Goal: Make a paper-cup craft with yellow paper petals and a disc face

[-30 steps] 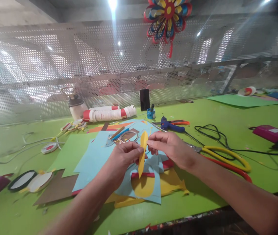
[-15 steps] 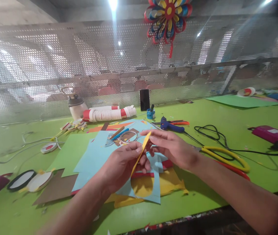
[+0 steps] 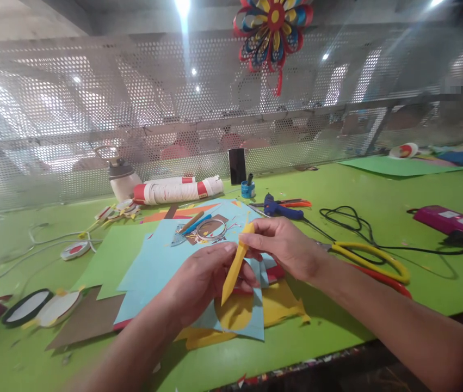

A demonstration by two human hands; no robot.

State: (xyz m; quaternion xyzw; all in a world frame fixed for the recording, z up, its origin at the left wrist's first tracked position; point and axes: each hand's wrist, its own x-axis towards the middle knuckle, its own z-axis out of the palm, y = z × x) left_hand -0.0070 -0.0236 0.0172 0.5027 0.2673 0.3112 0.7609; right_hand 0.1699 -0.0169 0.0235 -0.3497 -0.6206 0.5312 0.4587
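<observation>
Half a second earlier, my left hand [image 3: 202,272] pinched the yellow paper strip [image 3: 234,269]. Now my right hand [image 3: 284,245] gripped it near its upper end, its flat face turned into view, its lower tip over a yellow circle [image 3: 235,318]. My left hand curled beside it; whether those fingers touched it, I could not tell. Beyond were one pair of scissors [image 3: 343,246], one blue glue gun [image 3: 280,208], one blue jar [image 3: 248,189] and one upright dark-screened device [image 3: 237,166].
</observation>
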